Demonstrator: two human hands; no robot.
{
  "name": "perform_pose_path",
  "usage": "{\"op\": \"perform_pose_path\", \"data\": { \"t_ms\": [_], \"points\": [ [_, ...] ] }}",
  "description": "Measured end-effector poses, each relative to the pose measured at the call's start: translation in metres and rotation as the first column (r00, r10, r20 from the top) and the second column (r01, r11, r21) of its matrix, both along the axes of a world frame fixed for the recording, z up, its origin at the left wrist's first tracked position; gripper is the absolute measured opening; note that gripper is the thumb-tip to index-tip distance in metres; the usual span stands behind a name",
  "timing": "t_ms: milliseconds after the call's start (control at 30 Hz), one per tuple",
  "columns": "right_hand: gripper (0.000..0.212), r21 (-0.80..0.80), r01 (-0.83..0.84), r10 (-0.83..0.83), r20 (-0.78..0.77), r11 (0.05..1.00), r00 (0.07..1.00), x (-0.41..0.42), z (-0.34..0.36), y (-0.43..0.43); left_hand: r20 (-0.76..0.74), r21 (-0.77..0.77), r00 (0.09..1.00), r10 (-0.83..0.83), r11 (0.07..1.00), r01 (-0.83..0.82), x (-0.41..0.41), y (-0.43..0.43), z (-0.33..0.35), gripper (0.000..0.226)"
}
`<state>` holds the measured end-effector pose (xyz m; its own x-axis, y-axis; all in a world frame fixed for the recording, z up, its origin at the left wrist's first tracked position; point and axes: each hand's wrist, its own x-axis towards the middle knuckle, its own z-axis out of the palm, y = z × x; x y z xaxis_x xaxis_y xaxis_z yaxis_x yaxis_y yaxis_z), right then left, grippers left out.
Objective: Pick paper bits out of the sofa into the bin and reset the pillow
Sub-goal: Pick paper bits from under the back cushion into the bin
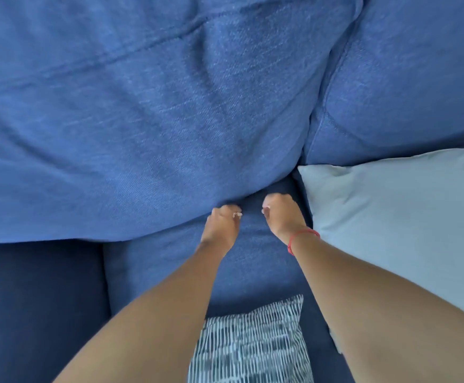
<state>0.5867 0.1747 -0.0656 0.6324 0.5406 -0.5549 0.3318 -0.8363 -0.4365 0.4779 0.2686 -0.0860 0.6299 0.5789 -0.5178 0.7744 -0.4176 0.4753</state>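
Observation:
I look down at a blue sofa. My left hand [222, 221] and my right hand [282, 212] reach to the crease where the seat cushion [253, 261] meets the big back cushion [142, 134]. Both hands are curled with the fingers closed. Small white paper bits [237, 215] show at my left fingertips. A pale speck at my right thumb may be paper or a nail; I cannot tell. A light blue pillow [404, 222] lies right of my right wrist. A striped dark-and-white pillow [253, 346] lies on the seat between my forearms. No bin is in view.
A second blue back cushion [404, 78] fills the upper right, behind the light blue pillow. A darker seat cushion [37, 313] lies at the lower left, split from the middle seat by a seam. A red band [301, 236] circles my right wrist.

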Motion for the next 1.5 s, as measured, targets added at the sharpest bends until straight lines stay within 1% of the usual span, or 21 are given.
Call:
{"op": "perform_pose_path", "data": {
  "t_ms": [67,133,200,267,433,533,667,700,767,833,900,933,1033,1133,1200,1333,1400,1500],
  "points": [
    [0.018,0.007,0.019,-0.019,-0.040,1.000,0.999,-0.012,0.010,-0.005,-0.009,-0.012,0.999,0.045,0.999,-0.045,-0.013,-0.007,0.013,0.027],
    [0.020,-0.013,-0.024,0.024,-0.058,1.000,0.998,-0.026,0.022,-0.008,-0.024,-0.047,0.994,0.103,0.993,-0.104,-0.026,-0.013,0.026,0.026],
    [0.020,-0.007,-0.054,0.053,-0.033,0.999,0.998,-0.041,0.036,-0.009,-0.047,-0.089,0.984,0.173,0.980,-0.177,-0.043,-0.017,0.038,0.024],
    [0.018,0.025,-0.049,0.049,0.001,0.999,0.999,-0.056,0.053,-0.006,-0.075,-0.109,0.972,0.222,0.967,-0.229,-0.064,-0.018,0.047,0.026],
    [0.019,0.094,-0.030,0.032,-0.024,0.995,0.999,-0.102,0.081,0.014,-0.093,-0.078,0.961,0.261,0.960,-0.269,-0.126,-0.012,0.073,0.026],
    [0.021,0.182,-0.028,0.034,-0.028,0.983,0.999,-0.140,0.091,0.031,-0.062,-0.059,0.950,0.305,0.949,-0.308,-0.165,0.002,0.087,0.022],
    [0.017,0.198,-0.102,0.104,0.002,0.975,0.995,-0.199,0.102,0.063,-0.022,-0.020,0.942,0.336,0.941,-0.337,-0.219,0.025,0.106,0.041],
    [0.017,0.201,-0.122,0.125,0.001,0.972,0.992,-0.215,0.105,0.072,-0.003,-0.012,0.932,0.362,0.932,-0.362,-0.235,0.032,0.112,0.039],
    [0.017,0.230,-0.173,0.177,0.000,0.958,0.984,-0.248,0.111,0.093,0.079,-0.001,0.897,0.435,0.900,-0.436,-0.267,0.048,0.126,0.025],
    [0.014,0.287,-0.224,0.233,0.005,0.931,0.973,-0.281,0.121,0.115,0.181,0.024,0.846,0.501,0.858,-0.513,-0.302,0.066,0.141,0.016],
    [0.012,0.354,-0.256,0.274,0.002,0.900,0.962,-0.316,0.131,0.137,0.260,0.055,0.777,0.573,0.795,-0.604,-0.340,0.084,0.154,0.016],
    [0.011,0.385,-0.271,0.294,-0.001,0.882,0.956,-0.334,0.137,0.149,0.287,0.056,0.724,0.628,0.743,-0.667,-0.360,0.093,0.160,0.016],
    [0.009,0.465,-0.320,0.366,-0.009,0.825,0.930,-0.392,0.153,0.183,0.344,0.036,0.520,0.781,0.543,-0.839,-0.422,0.118,0.173,0.017],
    [0.007,0.500,-0.358,0.441,-0.053,0.788,0.896,-0.455,0.162,0.210,0.376,0.012,0.371,0.849,0.396,-0.918,-0.485,0.128,0.179,0.024],
    [0.004,0.500,-0.395,0.491,-0.071,0.770,0.868,-0.496,0.161,0.220,0.372,0.006,0.314,0.874,0.336,-0.942,-0.525,0.125,0.177,0.019],
    [0.006,0.455,-0.500,0.589,-0.069,0.737,0.805,-0.565,0.151,0.230,0.301,0.058,0.280,0.912,0.275,-0.960,-0.599,0.110,0.161,0.013],
    [0.008,0.449,-0.540,0.628,-0.061,0.711,0.776,-0.594,0.147,0.232,0.286,0.093,0.239,0.928,0.221,-0.971,-0.627,0.103,0.153,0.010],
    [0.011,0.437,-0.581,0.667,-0.061,0.687,0.743,-0.633,0.143,0.232,0.267,0.094,0.170,0.949,0.150,-0.984,-0.657,0.095,0.145,0.007]
  ]
}}
